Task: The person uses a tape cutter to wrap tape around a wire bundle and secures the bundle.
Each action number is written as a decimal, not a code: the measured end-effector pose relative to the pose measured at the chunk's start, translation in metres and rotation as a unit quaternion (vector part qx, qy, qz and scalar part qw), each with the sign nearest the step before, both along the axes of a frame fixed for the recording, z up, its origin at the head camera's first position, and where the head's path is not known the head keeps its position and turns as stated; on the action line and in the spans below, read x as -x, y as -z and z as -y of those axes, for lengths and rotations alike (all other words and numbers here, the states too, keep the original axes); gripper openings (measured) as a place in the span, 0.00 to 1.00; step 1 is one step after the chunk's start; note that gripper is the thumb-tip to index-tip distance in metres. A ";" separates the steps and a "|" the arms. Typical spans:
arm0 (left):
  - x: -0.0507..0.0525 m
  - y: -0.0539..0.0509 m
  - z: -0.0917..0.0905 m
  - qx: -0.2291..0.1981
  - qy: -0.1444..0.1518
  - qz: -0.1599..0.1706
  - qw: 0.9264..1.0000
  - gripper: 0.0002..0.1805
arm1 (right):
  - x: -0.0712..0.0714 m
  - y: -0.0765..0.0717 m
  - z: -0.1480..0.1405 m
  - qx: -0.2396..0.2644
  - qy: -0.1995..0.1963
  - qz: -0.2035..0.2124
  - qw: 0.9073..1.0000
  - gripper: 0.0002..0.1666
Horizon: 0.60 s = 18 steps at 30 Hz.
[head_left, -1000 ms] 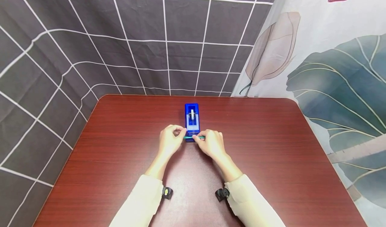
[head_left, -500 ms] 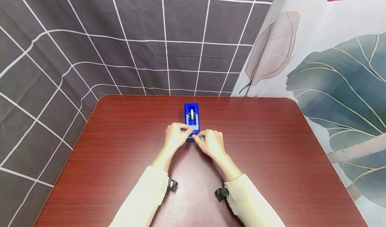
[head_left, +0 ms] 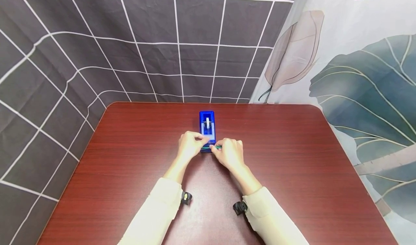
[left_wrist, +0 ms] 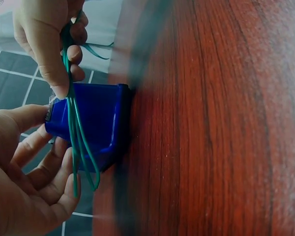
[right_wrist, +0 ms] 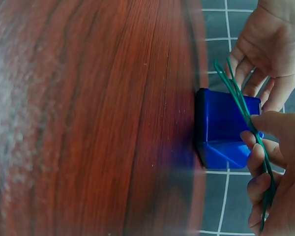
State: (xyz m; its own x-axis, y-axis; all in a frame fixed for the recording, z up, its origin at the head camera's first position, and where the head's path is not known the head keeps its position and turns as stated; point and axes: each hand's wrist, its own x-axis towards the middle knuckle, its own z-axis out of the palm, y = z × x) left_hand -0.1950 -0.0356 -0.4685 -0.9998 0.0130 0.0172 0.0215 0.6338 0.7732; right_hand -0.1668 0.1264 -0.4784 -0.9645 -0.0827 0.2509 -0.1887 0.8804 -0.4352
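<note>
A blue tape dispenser [head_left: 208,125] with a small roll of tape [head_left: 207,123] stands near the back of the table. My left hand [head_left: 189,144] is at the dispenser's front cutting edge, thumb and forefinger pinching at the tape end; the tape itself barely shows. Its other fingers are loosely curled in the left wrist view. My right hand [head_left: 229,153] holds a thin green cable [right_wrist: 240,101] folded into a bundle, gripped between thumb and fingers. Loose loops of the cable stick out past the thumb, in front of the dispenser's end and close to my left fingers.
The reddish-brown wooden table [head_left: 136,154] spreads on both sides of the hands. A dark grid-patterned curtain [head_left: 156,57] hangs behind its back edge, and a white leaf-print curtain [head_left: 341,78] hangs at the right. Each sleeve wears a black wrist camera [head_left: 239,208].
My left hand has left the cable's left end and moved right and slightly away to the dispenser's cutting edge. My right hand keeps its grip on the cable almost in place.
</note>
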 end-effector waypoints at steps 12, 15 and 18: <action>0.001 0.001 0.000 0.004 0.003 -0.007 1.000 0.11 | 0.002 -0.002 0.000 -0.011 0.013 0.013 1.000 0.08; 0.001 0.001 0.000 0.004 0.002 -0.003 1.000 0.11 | 0.002 -0.002 0.000 -0.005 0.014 0.018 1.000 0.09; 0.001 0.001 0.000 0.003 0.002 0.005 1.000 0.11 | 0.002 -0.002 0.001 0.002 0.016 0.022 1.000 0.09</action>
